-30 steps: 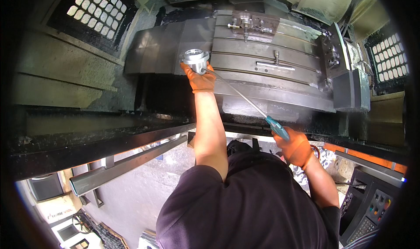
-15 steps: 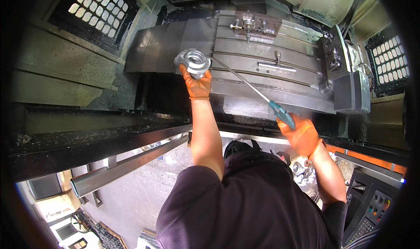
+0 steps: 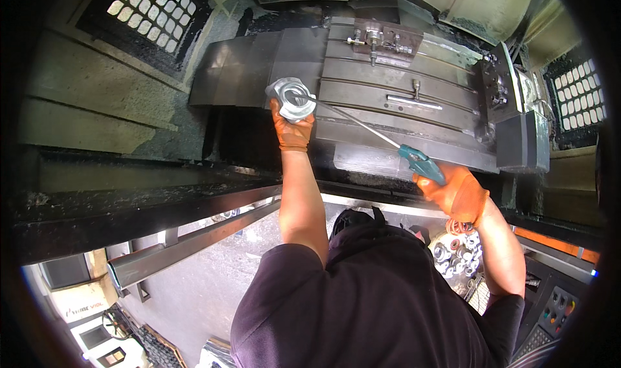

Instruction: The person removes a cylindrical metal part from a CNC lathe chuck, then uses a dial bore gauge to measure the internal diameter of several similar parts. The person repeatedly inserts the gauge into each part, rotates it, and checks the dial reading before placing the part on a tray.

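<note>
My left hand, in an orange glove, is closed around the underside of a silvery round metal housing with a stepped bore facing up. In my right hand, also orange-gloved, is the teal handle of an air blow gun. Its long thin metal nozzle slants leftward, and the tip reaches into the bore of the housing. Both hands are over the front of a slotted machine table. A T-handled wrench lies on that table, apart from both hands.
Toward the back of the table stands a clamping fixture; another upright fixture is at its right end. A metal rail runs at lower left. Several metal parts lie lower right, near a control panel.
The nozzle tip has gone from the housing's right edge into its bore. The housing has tilted in my left hand, and my right hand has shifted slightly right.
</note>
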Available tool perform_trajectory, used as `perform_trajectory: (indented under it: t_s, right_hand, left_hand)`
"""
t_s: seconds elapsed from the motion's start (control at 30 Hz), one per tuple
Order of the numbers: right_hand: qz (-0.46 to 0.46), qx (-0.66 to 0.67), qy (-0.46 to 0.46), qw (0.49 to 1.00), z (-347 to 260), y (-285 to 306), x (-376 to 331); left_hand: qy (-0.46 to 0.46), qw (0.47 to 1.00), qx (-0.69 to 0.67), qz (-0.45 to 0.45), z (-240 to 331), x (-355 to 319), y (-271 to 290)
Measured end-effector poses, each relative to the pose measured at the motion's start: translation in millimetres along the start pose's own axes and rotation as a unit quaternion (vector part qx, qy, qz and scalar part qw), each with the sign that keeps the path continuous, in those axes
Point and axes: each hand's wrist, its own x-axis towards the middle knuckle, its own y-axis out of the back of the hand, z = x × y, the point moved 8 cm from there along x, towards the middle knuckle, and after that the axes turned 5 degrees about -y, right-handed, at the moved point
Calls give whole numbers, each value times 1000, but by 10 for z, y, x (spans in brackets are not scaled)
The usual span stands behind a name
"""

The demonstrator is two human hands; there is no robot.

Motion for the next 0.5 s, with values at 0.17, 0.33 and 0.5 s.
perform_trajectory:
  t_s: [0.17,0.33,0.5]
  right_hand:
    - [-2,-29,46,999,249,-20,-26]
    - [45,-157,-23,986,172,133,-80]
    - [-5,-62,26,998,185,36,-194]
  left_hand:
    - [-47,999,16,17,-36,4,21]
    - [-63,995,45,56,-26,0,195]
    - [-45,995,83,17,-77,20,252]
